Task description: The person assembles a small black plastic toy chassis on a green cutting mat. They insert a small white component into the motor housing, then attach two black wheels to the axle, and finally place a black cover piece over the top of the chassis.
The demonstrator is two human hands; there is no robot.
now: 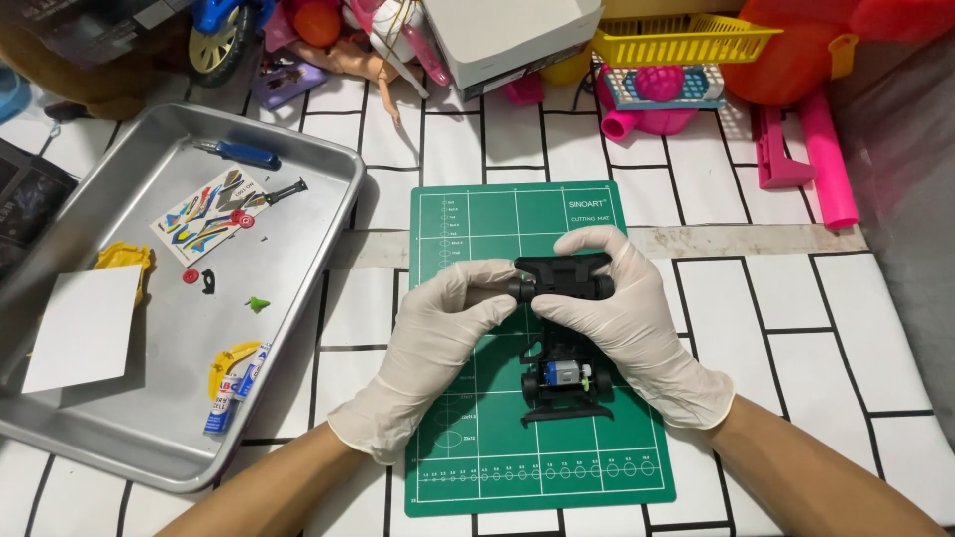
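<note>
A small black toy car chassis (564, 383) with a silver motor and black wheels rests on a green cutting mat (468, 438). Both my hands wear white gloves and grip its far end. My left hand (438, 343) pinches the chassis at its left front wheel. My right hand (622, 318) wraps over the right front side, its fingers curled on top of the black frame. The rear end with the bumper points toward me.
A metal tray (328, 169) at the left holds a blue screwdriver (242, 152), a sticker sheet (209, 215), a white card (85, 326), a small tube (232, 395) and tiny parts. Toys, a white box (507, 35) and a yellow basket (681, 40) crowd the far edge.
</note>
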